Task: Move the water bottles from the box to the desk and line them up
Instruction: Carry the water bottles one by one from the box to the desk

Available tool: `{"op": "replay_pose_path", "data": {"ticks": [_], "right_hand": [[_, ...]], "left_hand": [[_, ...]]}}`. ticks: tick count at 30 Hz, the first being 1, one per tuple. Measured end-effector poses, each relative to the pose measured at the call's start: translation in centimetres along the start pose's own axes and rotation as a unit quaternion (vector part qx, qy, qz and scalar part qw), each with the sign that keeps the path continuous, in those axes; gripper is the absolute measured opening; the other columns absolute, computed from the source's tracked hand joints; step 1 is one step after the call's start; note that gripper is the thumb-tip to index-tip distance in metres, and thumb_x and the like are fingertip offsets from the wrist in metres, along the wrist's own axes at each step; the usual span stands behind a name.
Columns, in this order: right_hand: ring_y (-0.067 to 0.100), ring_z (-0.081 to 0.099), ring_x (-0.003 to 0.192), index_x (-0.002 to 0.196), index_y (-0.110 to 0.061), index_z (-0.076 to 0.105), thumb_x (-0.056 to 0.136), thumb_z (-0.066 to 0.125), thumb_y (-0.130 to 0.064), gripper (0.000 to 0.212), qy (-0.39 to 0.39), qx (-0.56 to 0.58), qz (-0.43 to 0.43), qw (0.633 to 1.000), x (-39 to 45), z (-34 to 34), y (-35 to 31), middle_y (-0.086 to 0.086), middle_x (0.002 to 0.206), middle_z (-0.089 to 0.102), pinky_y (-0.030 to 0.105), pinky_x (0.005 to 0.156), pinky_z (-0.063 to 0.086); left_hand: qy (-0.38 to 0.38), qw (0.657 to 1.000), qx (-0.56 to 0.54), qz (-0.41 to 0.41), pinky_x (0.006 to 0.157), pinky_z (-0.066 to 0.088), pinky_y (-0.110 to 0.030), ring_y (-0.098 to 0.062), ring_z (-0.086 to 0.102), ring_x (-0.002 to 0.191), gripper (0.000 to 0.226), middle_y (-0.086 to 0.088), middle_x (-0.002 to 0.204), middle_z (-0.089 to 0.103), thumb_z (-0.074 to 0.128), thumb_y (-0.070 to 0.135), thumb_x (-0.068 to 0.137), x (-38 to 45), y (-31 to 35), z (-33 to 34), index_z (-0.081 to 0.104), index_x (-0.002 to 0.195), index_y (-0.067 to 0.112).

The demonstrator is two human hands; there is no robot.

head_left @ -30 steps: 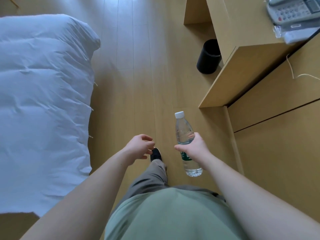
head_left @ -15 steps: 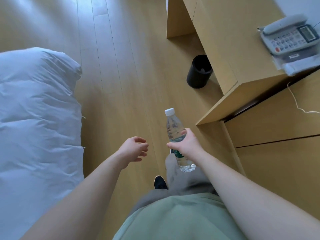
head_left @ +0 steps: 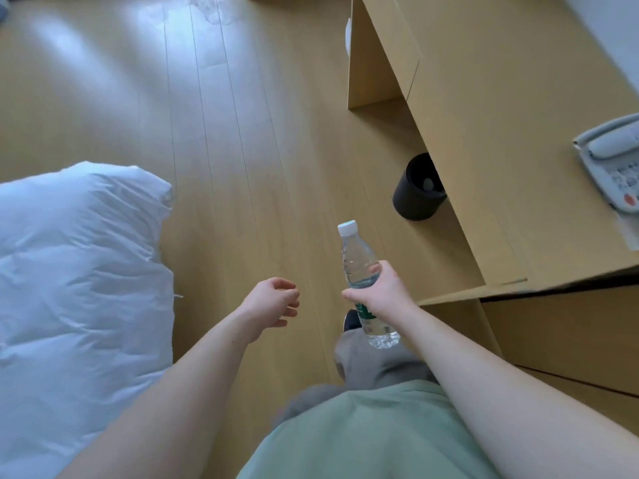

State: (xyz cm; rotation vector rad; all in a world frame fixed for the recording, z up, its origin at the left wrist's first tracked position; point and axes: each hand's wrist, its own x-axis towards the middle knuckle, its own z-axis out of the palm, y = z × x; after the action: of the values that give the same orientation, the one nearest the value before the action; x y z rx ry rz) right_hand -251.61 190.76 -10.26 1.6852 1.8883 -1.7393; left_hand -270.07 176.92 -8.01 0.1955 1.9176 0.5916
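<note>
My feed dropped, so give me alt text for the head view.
The right hand grips a clear plastic water bottle with a white cap upright above the wooden floor, beside the light wooden desk; the left hand holds nothing.

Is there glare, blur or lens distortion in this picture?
Head view: pale window glare on the floor at upper left; wide-angle bending of the desk edges; the phone slightly soft; the bottle in the right hand fairly sharp.
</note>
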Motion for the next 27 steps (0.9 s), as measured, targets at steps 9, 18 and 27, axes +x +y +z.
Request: {"op": "replay_pose_path", "data": {"ticks": [9,18,27], "right_hand": [[0.002,0.056,0.085,0.11,-0.029,0.046,0.068,0.086,-0.037,0.058,-0.001,-0.008,0.012,1.0,8.8,-3.9,-8.0,-0.014,0.096,0.058,0.019,0.059,0.041],[0.001,0.056,0.088,0.11,-0.029,0.047,0.069,0.088,-0.035,0.058,0.005,0.015,0.028,1.0,17.3,-4.7,-15.4,-0.013,0.099,0.058,0.017,0.059,0.041],[-0.001,0.056,0.088,0.104,-0.031,0.047,0.068,0.091,-0.029,0.057,0.088,0.089,0.062,0.99,26.0,-7.1,-24.8,-0.014,0.098,0.059,0.021,0.069,0.044]], "left_hand": [[-0.024,0.999,0.018,0.022,0.083,0.062,-0.035,-0.015,0.073,0.093,0.025,-0.001,0.103,0.074,0.058,0.033,0.101,6.1,11.8,-2.4,0.062,0.123,0.022],[-0.05,0.997,0.049,0.013,0.082,0.062,-0.035,-0.017,0.073,0.093,0.024,-0.001,0.101,0.075,0.058,0.032,0.101,14.9,20.5,-7.6,0.063,0.12,0.02],[-0.119,0.99,0.068,0.042,0.086,0.06,-0.04,-0.02,0.073,0.092,0.022,-0.005,0.104,0.074,0.056,0.028,0.101,24.3,33.0,-12.8,0.063,0.119,0.018]]}}
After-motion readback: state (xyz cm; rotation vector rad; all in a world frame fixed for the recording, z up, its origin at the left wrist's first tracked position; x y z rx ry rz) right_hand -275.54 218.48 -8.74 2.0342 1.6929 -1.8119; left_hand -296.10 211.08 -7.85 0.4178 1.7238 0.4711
